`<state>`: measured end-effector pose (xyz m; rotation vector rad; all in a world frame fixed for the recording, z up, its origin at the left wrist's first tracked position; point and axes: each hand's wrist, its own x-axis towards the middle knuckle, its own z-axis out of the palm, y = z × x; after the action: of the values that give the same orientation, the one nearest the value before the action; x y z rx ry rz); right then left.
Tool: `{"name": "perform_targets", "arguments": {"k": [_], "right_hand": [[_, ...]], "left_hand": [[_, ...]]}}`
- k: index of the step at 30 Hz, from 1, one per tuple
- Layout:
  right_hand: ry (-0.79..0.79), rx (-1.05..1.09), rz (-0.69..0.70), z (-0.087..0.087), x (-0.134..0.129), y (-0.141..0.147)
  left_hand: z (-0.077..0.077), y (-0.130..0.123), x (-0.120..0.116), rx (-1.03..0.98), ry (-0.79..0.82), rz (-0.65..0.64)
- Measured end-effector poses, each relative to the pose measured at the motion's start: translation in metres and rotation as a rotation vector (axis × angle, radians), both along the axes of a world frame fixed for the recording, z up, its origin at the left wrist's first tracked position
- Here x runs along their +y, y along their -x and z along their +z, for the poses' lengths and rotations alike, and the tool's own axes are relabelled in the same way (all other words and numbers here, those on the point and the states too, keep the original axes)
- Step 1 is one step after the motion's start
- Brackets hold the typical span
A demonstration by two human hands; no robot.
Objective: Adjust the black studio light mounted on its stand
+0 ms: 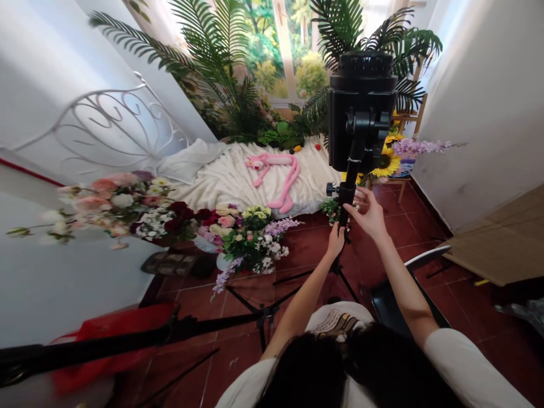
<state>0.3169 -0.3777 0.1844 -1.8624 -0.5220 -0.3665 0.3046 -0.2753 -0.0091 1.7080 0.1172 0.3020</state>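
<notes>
A black studio light [361, 122] stands upright in front of me on a black light stand [343, 216]. My left hand [335, 242] is closed around the stand's pole, below the collar. Higher up, my right hand [370, 215] grips the stand at its collar from the right, thumb and fingers bent about it; the fingertips are partly hidden behind the pole. A black clamping knob [332, 189] sticks out of the collar on the left side, apart from both hands.
Beyond lies a bed with a cream blanket [229, 170] and a pink plush toy [276, 161]. Flowers [250, 235] stand before it. Another black stand [208, 323] crosses the lower left. A black chair [393, 303] is close on my right, near a brown board [501, 238].
</notes>
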Motion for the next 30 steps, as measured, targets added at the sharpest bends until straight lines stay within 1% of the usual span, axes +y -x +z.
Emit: {"name": "perform_targets", "arguments": {"k": [1,2,3,4,5,6,10,11,12,13,15,18,20,21,24,27,29,30], "right_hand": [[0.009,-0.023,0.004,0.014,0.008,-0.006],[0.032,-0.037,-0.006,0.024,0.015,-0.011],[0.063,-0.044,-0.013,0.029,0.020,-0.014],[0.099,-0.043,-0.019,0.028,0.024,-0.016],[0.132,-0.037,-0.024,0.022,0.026,-0.017],[0.163,-0.029,-0.025,0.011,0.027,-0.017],[0.234,0.034,-0.047,-0.051,0.026,-0.011],[0.232,0.047,-0.046,-0.062,0.025,-0.010],[0.221,0.057,-0.046,-0.069,0.025,-0.010],[0.202,0.060,-0.040,-0.072,0.025,-0.011],[0.166,0.055,-0.006,-0.069,0.024,-0.014],[0.153,0.079,0.117,-0.061,0.020,-0.020],[0.146,0.123,0.187,-0.061,0.018,-0.020],[0.132,0.140,0.199,-0.062,0.018,-0.020],[0.062,0.153,0.185,-0.063,0.019,-0.017],[0.014,0.179,0.162,-0.063,0.017,-0.011],[-0.014,0.230,0.133,-0.068,0.009,-0.004],[-0.028,0.257,0.117,-0.073,0.004,0.002]], "left_hand": [[0.000,0.001,0.000,0.006,-0.002,0.003],[0.001,0.002,0.001,0.007,-0.009,0.003],[0.001,0.004,0.002,0.002,-0.021,0.000],[0.002,0.006,0.003,-0.011,-0.036,-0.004],[0.002,0.008,0.005,-0.031,-0.051,-0.012],[0.002,0.010,0.007,-0.053,-0.065,-0.023],[0.001,0.015,0.012,-0.110,-0.086,-0.086],[0.001,0.015,0.012,-0.112,-0.087,-0.096],[0.000,0.015,0.012,-0.107,-0.090,-0.099],[0.000,0.015,0.012,-0.100,-0.093,-0.095],[0.000,0.015,0.012,-0.082,-0.104,-0.082],[0.001,0.014,0.011,-0.081,-0.097,-0.067],[0.003,0.014,0.010,-0.091,-0.076,-0.068],[0.004,0.014,0.010,-0.093,-0.064,-0.068],[0.005,0.013,0.010,-0.082,-0.041,-0.069],[0.004,0.012,0.013,-0.072,-0.059,-0.068],[0.002,0.011,0.014,-0.077,-0.077,-0.068],[0.001,0.011,0.015,-0.082,-0.082,-0.071]]}}
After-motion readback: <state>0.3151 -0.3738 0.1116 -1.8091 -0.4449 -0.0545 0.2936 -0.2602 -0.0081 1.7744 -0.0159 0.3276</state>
